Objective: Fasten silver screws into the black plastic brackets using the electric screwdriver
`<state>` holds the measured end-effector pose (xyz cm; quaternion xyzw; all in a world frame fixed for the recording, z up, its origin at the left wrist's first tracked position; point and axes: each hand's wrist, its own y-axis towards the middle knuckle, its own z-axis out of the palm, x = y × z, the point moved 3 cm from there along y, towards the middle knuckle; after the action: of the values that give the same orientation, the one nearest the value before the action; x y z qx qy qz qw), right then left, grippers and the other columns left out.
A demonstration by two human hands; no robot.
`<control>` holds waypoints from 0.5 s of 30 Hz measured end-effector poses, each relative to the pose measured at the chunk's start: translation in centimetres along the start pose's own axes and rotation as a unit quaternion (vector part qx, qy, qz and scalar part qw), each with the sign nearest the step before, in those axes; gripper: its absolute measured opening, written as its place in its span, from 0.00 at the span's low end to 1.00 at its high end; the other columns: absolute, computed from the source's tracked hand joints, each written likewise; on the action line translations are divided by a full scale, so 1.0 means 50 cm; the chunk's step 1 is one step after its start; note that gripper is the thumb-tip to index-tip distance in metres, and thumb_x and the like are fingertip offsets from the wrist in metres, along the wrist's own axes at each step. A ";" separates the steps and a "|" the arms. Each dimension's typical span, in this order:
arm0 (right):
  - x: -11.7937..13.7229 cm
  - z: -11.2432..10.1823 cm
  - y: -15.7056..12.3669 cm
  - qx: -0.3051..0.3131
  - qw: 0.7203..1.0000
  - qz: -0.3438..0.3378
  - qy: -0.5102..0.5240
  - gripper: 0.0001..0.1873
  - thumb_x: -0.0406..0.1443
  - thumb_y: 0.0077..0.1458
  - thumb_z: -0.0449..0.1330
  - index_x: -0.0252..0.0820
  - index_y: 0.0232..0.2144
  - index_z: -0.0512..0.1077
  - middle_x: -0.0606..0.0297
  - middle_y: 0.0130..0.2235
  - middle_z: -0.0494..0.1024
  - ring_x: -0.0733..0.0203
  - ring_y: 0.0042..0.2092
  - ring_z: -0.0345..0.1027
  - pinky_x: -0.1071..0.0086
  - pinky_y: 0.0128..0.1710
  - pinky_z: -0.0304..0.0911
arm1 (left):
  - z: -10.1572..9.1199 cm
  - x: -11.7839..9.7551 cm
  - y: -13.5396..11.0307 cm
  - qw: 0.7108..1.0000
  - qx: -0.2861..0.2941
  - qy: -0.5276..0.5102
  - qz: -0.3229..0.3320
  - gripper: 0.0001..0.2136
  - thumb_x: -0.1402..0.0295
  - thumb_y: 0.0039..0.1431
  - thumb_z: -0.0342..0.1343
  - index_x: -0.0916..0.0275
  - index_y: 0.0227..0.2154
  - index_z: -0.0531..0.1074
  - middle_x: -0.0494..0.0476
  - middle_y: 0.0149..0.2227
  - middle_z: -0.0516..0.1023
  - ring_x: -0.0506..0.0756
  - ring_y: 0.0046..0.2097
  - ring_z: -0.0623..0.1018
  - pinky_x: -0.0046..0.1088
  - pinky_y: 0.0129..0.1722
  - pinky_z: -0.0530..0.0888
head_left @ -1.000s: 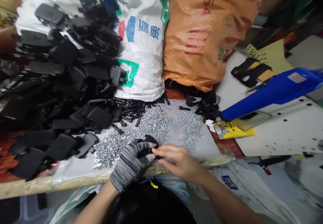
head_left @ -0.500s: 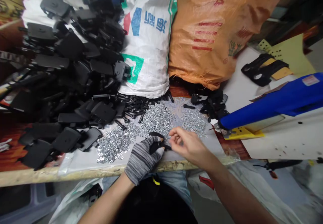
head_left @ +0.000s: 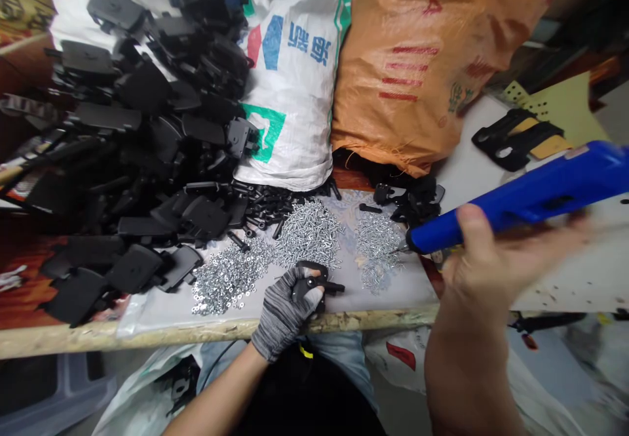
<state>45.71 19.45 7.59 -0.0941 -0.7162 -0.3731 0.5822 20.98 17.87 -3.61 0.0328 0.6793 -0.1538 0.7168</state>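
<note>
One part: black plastic bracket (head_left: 314, 283), at 6 o'clock from frame centre, over a grey sheet (head_left: 393, 288), near the bench edge (head_left: 88, 339).
Left hand (head_left: 282, 311): grey knit glove, fingers closed, pinching the bracket.
Right hand (head_left: 484, 259): bare, at 4 o'clock from the bracket, wrapped around a blue screwdriver (head_left: 511, 216), thumb on the barrel.
Screwdriver tip: metal, pointing to 9 o'clock, just beside the right screw pile.
Screws: two piles (head_left: 309, 233), at 12 and 2 o'clock from the bracket.
Washers: one pile (head_left: 228, 277), at 9 o'clock.
Black parts: heap (head_left: 147, 134), at 10 o'clock.
Sacks: white (head_left: 295, 88), orange (head_left: 398, 75), at 12 and 1 o'clock.
</note>
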 end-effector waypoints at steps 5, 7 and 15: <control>-0.005 0.068 -0.017 0.088 0.989 0.073 0.096 0.33 0.39 0.47 0.73 0.45 0.54 0.67 0.66 0.38 0.81 0.57 0.37 0.78 0.54 0.46 0.74 | 0.003 -0.008 0.001 0.999 -0.011 0.021 0.031 0.14 0.62 0.58 0.62 0.64 0.43 0.76 0.62 0.48 0.81 0.58 0.48 0.80 0.33 0.52 0.75; 0.016 0.099 -0.052 0.119 0.981 0.075 0.137 0.28 0.38 0.51 0.70 0.46 0.53 0.67 0.67 0.37 0.79 0.58 0.36 0.77 0.56 0.45 0.73 | 0.002 -0.011 0.000 0.999 -0.015 0.032 0.037 0.13 0.63 0.59 0.62 0.64 0.43 0.76 0.62 0.49 0.81 0.58 0.50 0.80 0.35 0.54 0.74; 0.064 0.161 -0.116 0.141 0.958 0.098 0.228 0.23 0.39 0.53 0.65 0.48 0.49 0.63 0.75 0.27 0.73 0.62 0.25 0.71 0.61 0.28 0.71 | 0.001 -0.014 -0.001 0.999 -0.007 0.042 0.005 0.12 0.62 0.58 0.62 0.63 0.42 0.76 0.58 0.45 0.83 0.57 0.46 0.81 0.33 0.49 0.76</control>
<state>35.28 19.56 7.66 0.0071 -0.5967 -0.2214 0.7713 20.98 17.92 -2.92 0.0376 0.7098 -0.1440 0.6885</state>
